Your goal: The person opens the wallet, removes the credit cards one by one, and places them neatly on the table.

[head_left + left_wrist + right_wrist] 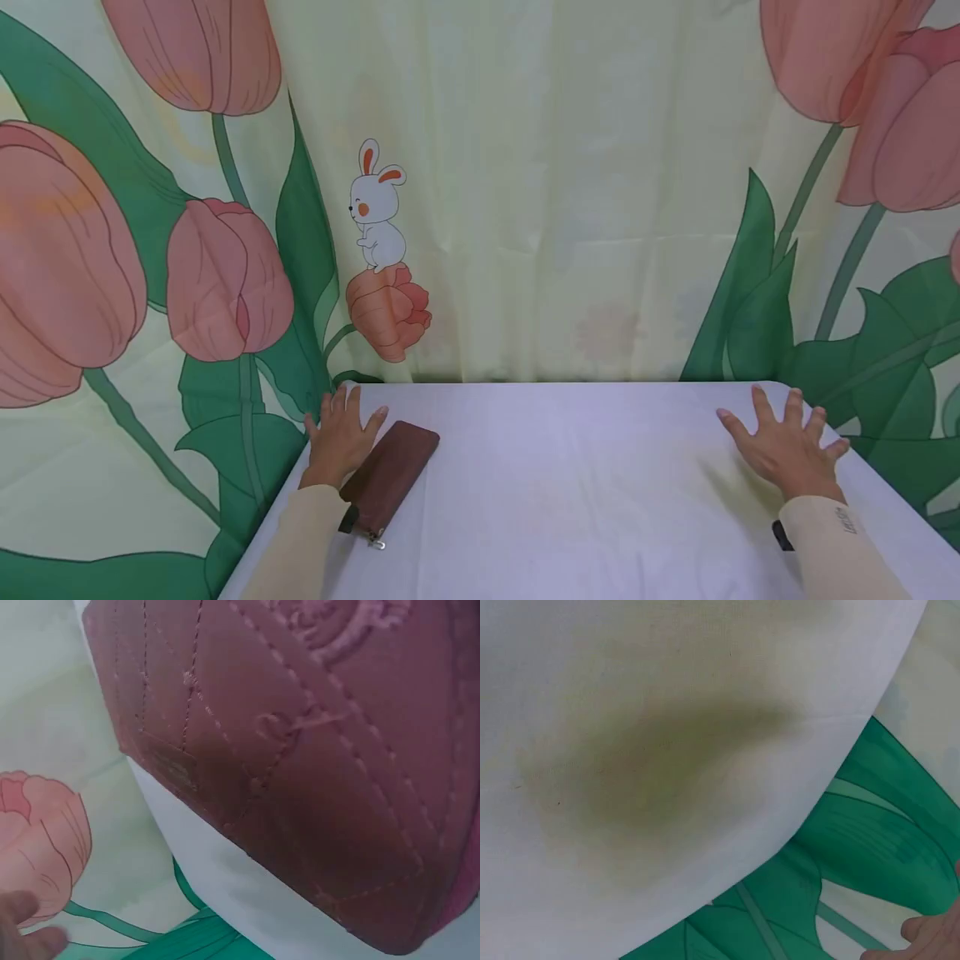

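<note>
On the left part of the white table lies a long maroon zip wallet (397, 475), set at a slant, its metal zip pull toward the near end. Stitched lines and an embossed mark show on the wallet (300, 765) in the left wrist view. My left hand (341, 442) is spread beside and partly over the wallet's left edge, holding nothing. At the far right of the table, my right hand (787, 446) has its fingers fanned out and casts a shadow on the cloth. A few fingertips (922, 937) show in the right wrist view's lower corner.
A white cloth covers the table (555, 483), whose far corners are rounded. Behind it hangs a curtain (525, 192) printed with pink tulips, green leaves and a white rabbit. Both sleeves are beige, with a dark band at each wrist.
</note>
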The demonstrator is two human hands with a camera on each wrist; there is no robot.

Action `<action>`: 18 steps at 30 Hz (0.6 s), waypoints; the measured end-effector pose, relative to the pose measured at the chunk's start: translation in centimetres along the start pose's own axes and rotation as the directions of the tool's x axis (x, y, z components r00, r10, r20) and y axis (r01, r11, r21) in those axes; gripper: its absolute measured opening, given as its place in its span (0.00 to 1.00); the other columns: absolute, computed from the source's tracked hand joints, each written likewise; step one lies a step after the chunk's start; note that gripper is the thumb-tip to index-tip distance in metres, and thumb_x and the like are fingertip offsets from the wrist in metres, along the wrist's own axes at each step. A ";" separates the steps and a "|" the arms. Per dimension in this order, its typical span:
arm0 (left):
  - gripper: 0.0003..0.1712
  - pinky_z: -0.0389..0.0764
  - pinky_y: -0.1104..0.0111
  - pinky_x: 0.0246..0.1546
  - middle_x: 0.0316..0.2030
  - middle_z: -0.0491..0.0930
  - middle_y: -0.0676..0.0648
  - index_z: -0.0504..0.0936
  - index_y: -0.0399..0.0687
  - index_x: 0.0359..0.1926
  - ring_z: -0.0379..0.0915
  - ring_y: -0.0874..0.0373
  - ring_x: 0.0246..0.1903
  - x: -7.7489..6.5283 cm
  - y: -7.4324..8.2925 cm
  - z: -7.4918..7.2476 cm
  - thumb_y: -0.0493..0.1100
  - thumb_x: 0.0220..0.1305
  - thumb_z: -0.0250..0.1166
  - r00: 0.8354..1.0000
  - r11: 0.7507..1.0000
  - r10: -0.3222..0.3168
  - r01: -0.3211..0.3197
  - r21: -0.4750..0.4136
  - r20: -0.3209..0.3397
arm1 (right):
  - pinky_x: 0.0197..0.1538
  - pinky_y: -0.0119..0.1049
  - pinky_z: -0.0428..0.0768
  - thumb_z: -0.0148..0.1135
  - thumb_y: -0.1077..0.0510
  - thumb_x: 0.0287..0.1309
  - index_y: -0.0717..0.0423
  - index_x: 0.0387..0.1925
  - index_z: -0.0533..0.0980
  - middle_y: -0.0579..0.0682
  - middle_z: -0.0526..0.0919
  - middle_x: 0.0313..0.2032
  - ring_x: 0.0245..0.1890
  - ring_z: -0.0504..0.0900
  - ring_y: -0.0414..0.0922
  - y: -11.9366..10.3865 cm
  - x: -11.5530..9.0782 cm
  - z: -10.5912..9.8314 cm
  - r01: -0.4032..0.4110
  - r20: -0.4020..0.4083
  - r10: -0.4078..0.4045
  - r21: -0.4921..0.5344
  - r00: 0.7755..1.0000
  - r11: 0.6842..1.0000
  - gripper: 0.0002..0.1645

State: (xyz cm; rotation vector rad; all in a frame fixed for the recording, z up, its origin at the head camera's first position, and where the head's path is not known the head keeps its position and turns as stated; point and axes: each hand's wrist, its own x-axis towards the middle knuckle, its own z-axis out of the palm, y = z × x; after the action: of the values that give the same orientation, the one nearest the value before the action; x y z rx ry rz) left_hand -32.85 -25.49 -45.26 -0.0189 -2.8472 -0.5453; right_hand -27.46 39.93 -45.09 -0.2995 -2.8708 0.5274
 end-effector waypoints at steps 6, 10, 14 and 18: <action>0.54 0.77 0.35 0.54 0.58 0.73 0.25 0.67 0.26 0.70 0.73 0.31 0.54 -1.3 0.1 0.8 0.72 0.68 0.60 0.951 0.992 -0.120 0.128 -0.011 0.285 | 0.52 0.93 0.31 0.35 0.19 0.70 0.63 0.81 0.35 0.88 0.26 0.70 0.66 0.27 0.92 0.5 0.1 0.1 -0.007 0.021 0.007 -0.001 1.000 1.000 0.63; 0.60 0.82 0.46 0.40 0.41 0.75 0.34 0.73 0.23 0.60 0.73 0.40 0.41 -2.1 0.5 1.4 0.76 0.53 0.70 0.914 0.987 -0.161 0.158 0.038 0.373 | 0.52 0.93 0.31 0.34 0.18 0.69 0.64 0.80 0.35 0.88 0.25 0.70 0.66 0.28 0.92 0.3 0.3 0.8 -0.026 0.062 0.025 0.021 0.998 0.999 0.64; 0.58 0.82 0.49 0.37 0.39 0.74 0.36 0.73 0.22 0.57 0.72 0.43 0.39 -2.1 0.6 2.1 0.72 0.48 0.77 0.919 0.987 -0.152 0.159 0.011 0.364 | 0.53 0.92 0.31 0.34 0.18 0.68 0.65 0.80 0.36 0.87 0.25 0.70 0.66 0.29 0.92 -0.6 0.7 1.5 -0.029 0.090 0.026 0.038 0.996 0.999 0.65; 0.56 0.81 0.50 0.39 0.41 0.74 0.38 0.69 0.23 0.61 0.72 0.45 0.40 -1.5 0.8 2.4 0.64 0.49 0.81 0.942 0.987 -0.108 0.140 -0.079 0.317 | 0.54 0.92 0.32 0.35 0.18 0.69 0.64 0.81 0.37 0.86 0.26 0.71 0.67 0.29 0.92 -1.8 1.1 2.0 -0.011 0.099 0.006 0.049 0.995 0.999 0.64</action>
State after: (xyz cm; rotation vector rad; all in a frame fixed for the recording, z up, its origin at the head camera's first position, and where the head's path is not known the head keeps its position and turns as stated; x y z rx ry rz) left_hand -31.88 -23.78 -47.51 0.0632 -3.1404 -0.7757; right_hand -29.28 37.91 -46.03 -0.2860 -2.9477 0.6311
